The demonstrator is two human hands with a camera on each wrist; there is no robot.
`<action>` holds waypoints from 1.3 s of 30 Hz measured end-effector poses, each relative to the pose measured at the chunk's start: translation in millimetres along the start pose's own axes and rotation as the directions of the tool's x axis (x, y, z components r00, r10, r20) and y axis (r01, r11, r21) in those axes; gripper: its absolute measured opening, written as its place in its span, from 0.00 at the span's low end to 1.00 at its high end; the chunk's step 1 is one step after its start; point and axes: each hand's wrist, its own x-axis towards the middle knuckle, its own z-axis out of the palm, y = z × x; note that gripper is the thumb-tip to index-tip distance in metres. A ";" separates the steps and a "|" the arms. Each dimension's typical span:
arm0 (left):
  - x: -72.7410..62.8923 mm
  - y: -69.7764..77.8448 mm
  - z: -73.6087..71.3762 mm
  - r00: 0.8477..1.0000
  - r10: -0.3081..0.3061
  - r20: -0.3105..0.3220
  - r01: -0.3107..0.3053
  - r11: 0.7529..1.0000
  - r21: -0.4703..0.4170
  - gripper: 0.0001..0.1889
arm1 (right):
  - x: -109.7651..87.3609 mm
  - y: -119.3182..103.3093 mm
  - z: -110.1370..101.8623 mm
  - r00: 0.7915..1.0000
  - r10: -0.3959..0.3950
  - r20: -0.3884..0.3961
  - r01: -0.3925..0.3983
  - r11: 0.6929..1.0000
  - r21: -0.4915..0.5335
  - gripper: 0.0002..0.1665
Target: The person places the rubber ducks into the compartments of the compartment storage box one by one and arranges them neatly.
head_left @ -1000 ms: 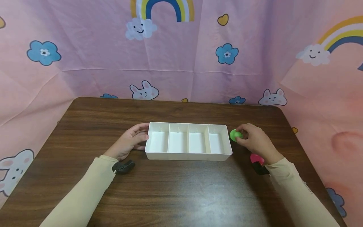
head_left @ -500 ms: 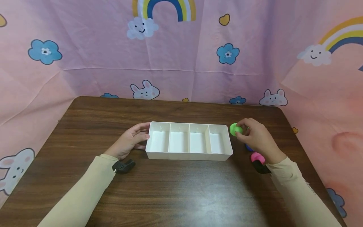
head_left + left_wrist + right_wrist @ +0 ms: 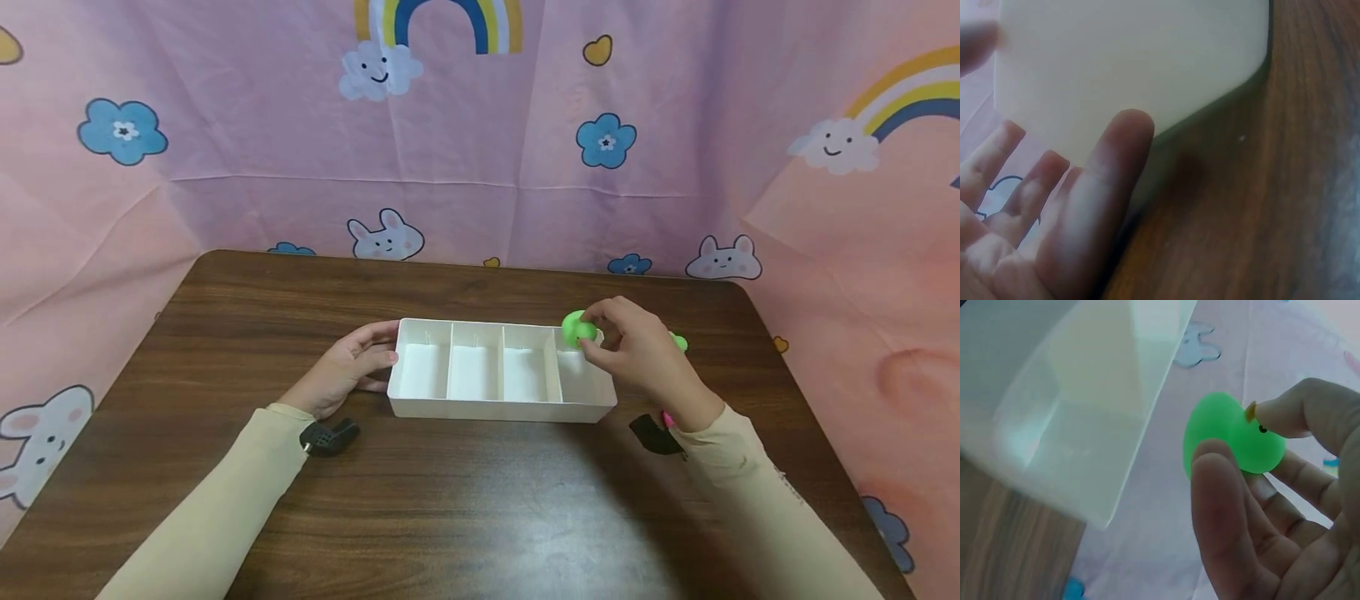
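Note:
A long white divided box [image 3: 495,410] with four-sided compartments in a row sits on the brown table. My left hand [image 3: 341,373] touches its left end; in the left wrist view the thumb [image 3: 1125,144] lies straight against the white wall. Between thumb and fingers, my right hand [image 3: 645,354] pinches a small green rubber duck [image 3: 577,330], held above the far part of the rightmost compartment. Its orange beak and black eye show in the right wrist view, where the duck [image 3: 1216,425] is beside the box wall [image 3: 1094,444].
Beyond my right hand another green object [image 3: 679,342] peeks out. A pink object [image 3: 667,419] is mostly hidden by the right wrist and its black camera [image 3: 654,435]. Patterned fabric [image 3: 465,150] hangs behind the wooden table [image 3: 465,500].
My right hand has lifted the green duck and carried it left, from beside the box to above its right end. My left hand stays at the left end.

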 end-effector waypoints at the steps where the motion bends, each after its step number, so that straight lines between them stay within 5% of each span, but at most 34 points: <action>1: 0.0 0.2 0.2 1.000 -0.001 -0.001 0.001 1.000 0.000 0.33 | 2.0 -4.3 1.5 1.000 -0.013 0.005 0.013 1.000 0.006 0.12; 7: -0.8 1.7 1.1 1.000 0.000 -0.003 0.000 1.000 -0.002 0.32 | 13.7 -34.5 15.6 0.997 -0.051 0.050 0.046 0.996 0.082 0.12; 17: 2.7 -0.5 -0.7 1.000 0.003 0.022 -0.003 1.000 -0.003 0.36 | 30.1 -76.5 48.4 0.976 -0.215 0.033 0.210 0.970 0.127 0.11; 23: 0.8 -0.9 -1.7 1.000 -0.008 0.023 0.009 0.999 -0.034 0.36 | 42.2 -94.5 67.5 0.973 -0.216 0.084 0.203 0.970 0.134 0.11; 39: -2.4 -0.1 -2.2 1.000 -0.004 0.024 0.004 1.000 -0.022 0.36 | 70.1 -103.0 113.4 0.948 -0.228 0.221 0.227 0.973 0.031 0.11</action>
